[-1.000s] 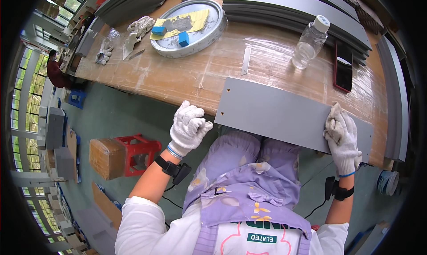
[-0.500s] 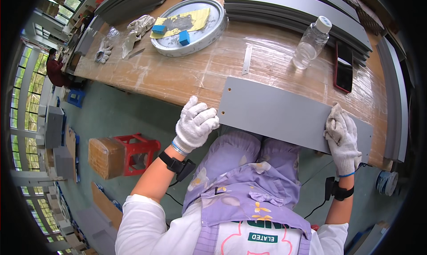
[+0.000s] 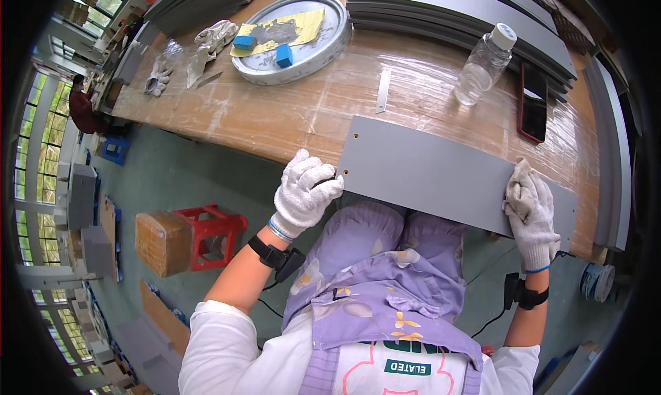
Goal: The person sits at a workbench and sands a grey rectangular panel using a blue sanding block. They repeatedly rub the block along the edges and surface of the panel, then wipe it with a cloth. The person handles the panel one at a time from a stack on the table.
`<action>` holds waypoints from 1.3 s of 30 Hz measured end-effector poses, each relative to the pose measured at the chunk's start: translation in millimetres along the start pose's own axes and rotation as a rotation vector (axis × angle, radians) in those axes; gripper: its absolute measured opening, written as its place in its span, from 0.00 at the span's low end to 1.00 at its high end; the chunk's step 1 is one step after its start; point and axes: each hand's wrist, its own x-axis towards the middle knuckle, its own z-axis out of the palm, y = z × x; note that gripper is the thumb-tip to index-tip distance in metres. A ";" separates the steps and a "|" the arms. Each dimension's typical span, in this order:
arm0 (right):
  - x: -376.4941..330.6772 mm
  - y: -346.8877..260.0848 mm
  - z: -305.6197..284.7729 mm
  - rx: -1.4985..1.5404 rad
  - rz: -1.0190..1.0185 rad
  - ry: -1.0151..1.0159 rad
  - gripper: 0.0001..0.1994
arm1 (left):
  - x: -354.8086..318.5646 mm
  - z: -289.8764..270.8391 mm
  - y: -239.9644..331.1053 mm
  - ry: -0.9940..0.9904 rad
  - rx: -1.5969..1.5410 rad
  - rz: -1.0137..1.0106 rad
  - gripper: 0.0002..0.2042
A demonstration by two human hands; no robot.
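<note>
Head view: the grey panel point(image 3: 427, 171) lies at the near edge of the table point(image 3: 275, 116). Left hand point(image 3: 305, 194), fingers partly curled, is at the panel's left end; right hand point(image 3: 531, 216) rests near its right end. Neither grip can be determined.

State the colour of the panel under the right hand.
Grey; the panel shows best in the head view.
</note>
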 end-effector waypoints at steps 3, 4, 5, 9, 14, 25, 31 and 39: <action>0.3 -0.2 -0.2 0.004 -0.004 0.002 0.35 | -0.7 3.3 -1.2 0.014 0.023 0.003 0.20; 0.4 -0.2 -0.2 0.007 -0.005 0.003 0.35 | -0.1 2.6 -1.4 0.009 0.029 0.006 0.20; 0.2 0.4 0.1 0.010 -0.004 0.002 0.35 | 0.1 2.0 -1.6 0.003 0.034 0.009 0.19; 0.3 0.3 0.3 0.008 -0.002 0.001 0.35 | -9.0 2.6 -3.4 0.006 0.009 -0.071 0.18; 1.5 -0.5 0.5 0.006 -0.014 0.008 0.35 | -4.6 0.1 -7.1 0.040 -0.154 -0.087 0.19; -1.6 4.0 1.6 -0.014 -0.012 0.004 0.34 | 5.2 -2.7 -2.1 0.008 0.040 0.021 0.19; 1.1 0.2 1.2 0.025 -0.020 0.024 0.34 | -7.7 6.9 -8.9 0.016 -0.172 -0.080 0.19; 0.3 1.4 1.2 0.017 0.001 0.017 0.34 | 3.4 4.3 -5.4 0.038 -0.024 0.013 0.18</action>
